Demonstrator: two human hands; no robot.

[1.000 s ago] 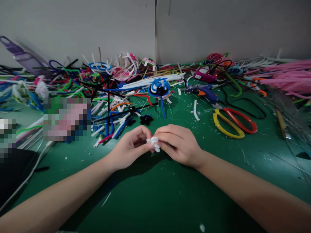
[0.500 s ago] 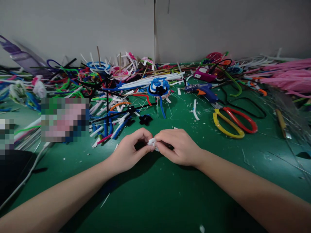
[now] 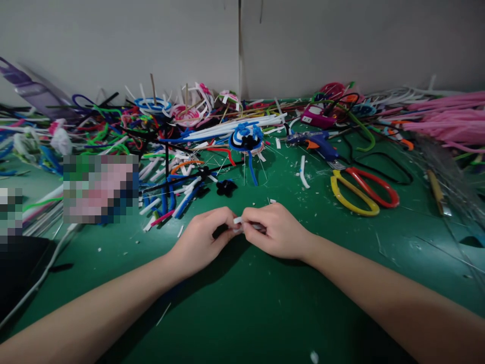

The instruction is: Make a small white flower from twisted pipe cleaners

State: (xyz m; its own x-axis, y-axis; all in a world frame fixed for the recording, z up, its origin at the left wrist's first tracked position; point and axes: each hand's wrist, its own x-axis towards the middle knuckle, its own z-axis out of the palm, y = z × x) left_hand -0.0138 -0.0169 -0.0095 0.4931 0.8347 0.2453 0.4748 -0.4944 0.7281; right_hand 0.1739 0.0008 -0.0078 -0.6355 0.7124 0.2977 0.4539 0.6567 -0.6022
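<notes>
Both hands meet over the green table at the middle of the view. Between the fingertips is a small white piece, mostly covered by the fingers. My left hand pinches it from the left, thumb and index finger pressed together. From the right, my right hand grips the same piece with its fingers curled. Just beyond the hands lie black flower shapes and a blue and white coiled piece with a blue stem.
Yellow and red handled scissors lie at the right, near a blue glue gun. Colourful stems are heaped at the left and back. A white cable and purple bottle are at the left.
The fingers have closed further over the white piece, so less of it shows. My right fingers have shifted slightly around it. The view has moved a little.
</notes>
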